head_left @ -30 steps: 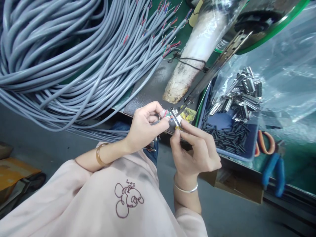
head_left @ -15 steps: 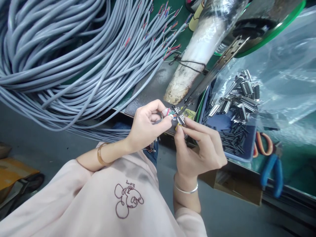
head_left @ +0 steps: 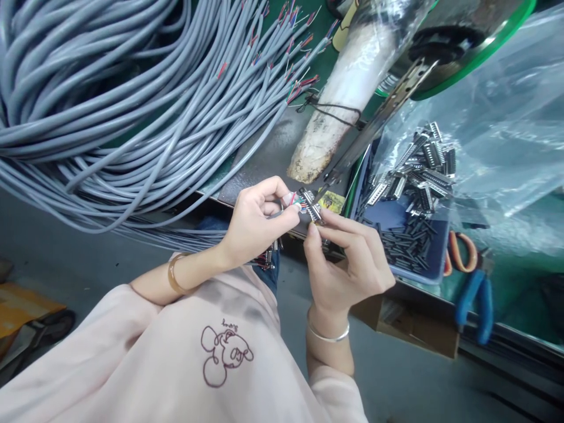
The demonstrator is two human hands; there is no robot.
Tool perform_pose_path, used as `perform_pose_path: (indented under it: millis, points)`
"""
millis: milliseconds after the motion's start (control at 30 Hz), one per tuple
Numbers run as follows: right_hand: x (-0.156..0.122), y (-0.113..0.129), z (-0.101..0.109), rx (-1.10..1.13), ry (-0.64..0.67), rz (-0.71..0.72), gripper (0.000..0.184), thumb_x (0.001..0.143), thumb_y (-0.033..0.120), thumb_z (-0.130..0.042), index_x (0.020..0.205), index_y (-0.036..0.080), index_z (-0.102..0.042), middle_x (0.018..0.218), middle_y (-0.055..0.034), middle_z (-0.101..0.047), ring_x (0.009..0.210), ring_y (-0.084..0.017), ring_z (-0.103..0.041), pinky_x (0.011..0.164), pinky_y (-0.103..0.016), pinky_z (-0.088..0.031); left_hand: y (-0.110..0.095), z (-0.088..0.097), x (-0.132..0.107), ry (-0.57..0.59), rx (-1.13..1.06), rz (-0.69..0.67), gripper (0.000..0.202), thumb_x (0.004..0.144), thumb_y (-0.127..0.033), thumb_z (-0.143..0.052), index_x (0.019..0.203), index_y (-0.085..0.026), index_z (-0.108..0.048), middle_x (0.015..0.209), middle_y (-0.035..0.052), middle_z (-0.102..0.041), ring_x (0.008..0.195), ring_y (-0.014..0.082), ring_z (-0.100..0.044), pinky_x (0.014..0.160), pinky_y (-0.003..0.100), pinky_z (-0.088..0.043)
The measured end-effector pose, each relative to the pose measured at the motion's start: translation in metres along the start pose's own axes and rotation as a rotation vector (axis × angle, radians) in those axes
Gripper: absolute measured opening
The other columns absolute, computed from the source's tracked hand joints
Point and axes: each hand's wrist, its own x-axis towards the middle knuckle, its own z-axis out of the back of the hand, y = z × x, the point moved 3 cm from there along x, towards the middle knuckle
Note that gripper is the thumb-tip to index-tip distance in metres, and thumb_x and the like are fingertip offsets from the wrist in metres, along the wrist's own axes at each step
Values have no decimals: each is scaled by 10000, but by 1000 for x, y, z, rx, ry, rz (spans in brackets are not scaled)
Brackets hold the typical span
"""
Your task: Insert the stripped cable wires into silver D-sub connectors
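My left hand (head_left: 259,220) is closed, pinching the thin coloured wires (head_left: 299,203) at a cable's end between thumb and fingertips. Those wires meet a small metal multi-pin connector (head_left: 312,205) at the bench edge. From the other side my right hand (head_left: 348,252) grips the connector's lower end between thumb and forefinger. The pointed tip of a soldering iron (head_left: 328,179), clamped and slanting down from the upper right, reaches the connector. Whether the tip touches a pin is too small to tell. A yellow printed piece (head_left: 332,202) lies just behind.
Bundled grey cables (head_left: 145,117) with stripped ends fill the upper left. On the right, a blue tray (head_left: 396,218) carries several connectors (head_left: 425,161) and short black tubes (head_left: 408,244). Orange-handled cutters (head_left: 460,252) and blue-handled pliers (head_left: 476,302) lie beside it. A plastic-wrapped tube (head_left: 328,123) overhangs the bench.
The whole view has shifted slightly, so everything sits a little further left. Both hands keep their grips on the wires and connector, with hardly any movement against the iron's tip.
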Motion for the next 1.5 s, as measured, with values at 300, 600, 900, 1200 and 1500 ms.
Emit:
perform_pose_path:
  millis: [300,600,900,1200,1500]
  points:
    - [-4,3,1,-38,-12,35,149,836,89,-776,851,191,-667,933,-36,-808,813,-134,-777,771,-229,-626,4,1,-3,1,4,7,222,744,-172,-679,675,-190,-469,582,-82,-373,432,4,-273,394,175,-188]
    - [-12,2,2,-50,-81,40,170,812,75,-802,839,177,-668,919,-37,-815,798,-128,-777,763,-227,-620,3,4,-8,37,-36,4,178,758,-193,-705,713,-173,-534,605,-60,-487,445,15,-398,409,152,-328]
    - [-18,-6,-7,299,-126,-418,128,850,169,-777,774,183,-675,856,-10,-792,729,-137,-770,572,-203,-585,3,10,-20,108,-205,-14,197,762,-217,-797,768,-155,-609,740,-21,-632,484,37,-565,457,142,-485]
    - [-24,-3,-12,213,-142,-253,137,845,78,-761,874,204,-717,925,-1,-784,878,-147,-772,770,-281,-648,8,6,-18,73,-152,69,196,772,-203,-760,752,-162,-569,575,-48,-566,419,34,-493,423,143,-409]
    - [-22,-8,-11,242,-95,-272,122,854,95,-757,856,204,-701,902,5,-778,850,-143,-765,765,-285,-639,4,9,-12,152,-207,97,308,790,-301,-814,772,-175,-534,575,-71,-565,397,26,-481,390,134,-374]
